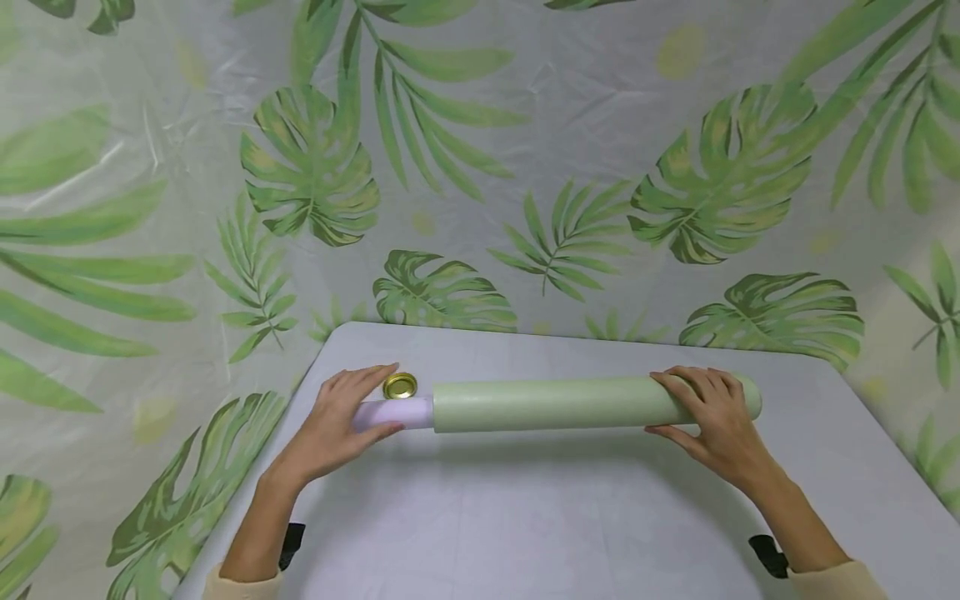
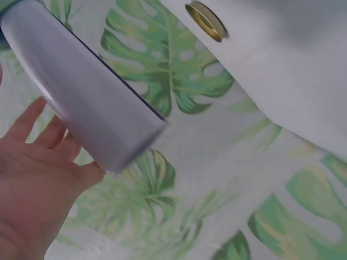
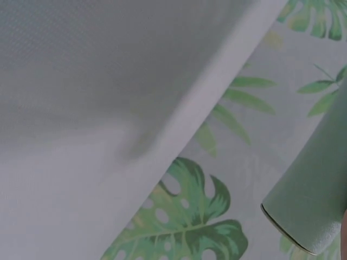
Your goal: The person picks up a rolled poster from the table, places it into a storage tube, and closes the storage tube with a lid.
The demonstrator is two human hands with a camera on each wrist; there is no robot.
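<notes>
A long pale green tube (image 1: pixel 555 404) is held level above the white table, its shadow falling below it. From its left end sticks a narrower lavender tube (image 1: pixel 408 413), which also shows large in the left wrist view. My left hand (image 1: pixel 333 425) grips the lavender tube between thumb and fingers at its outer end. Near the right end of the green tube, my right hand (image 1: pixel 712 421) holds it with thumb below and fingers over the top. The green tube's right end (image 3: pixel 306 216) shows at the edge of the right wrist view.
A round gold lid (image 1: pixel 400 385) lies on the white table (image 1: pixel 525 517), just behind the lavender tube near my left fingertips. Leaf-printed sheeting (image 1: pixel 585 150) hangs behind the table and at its sides. Black straps (image 1: pixel 768 556) show at both wrists.
</notes>
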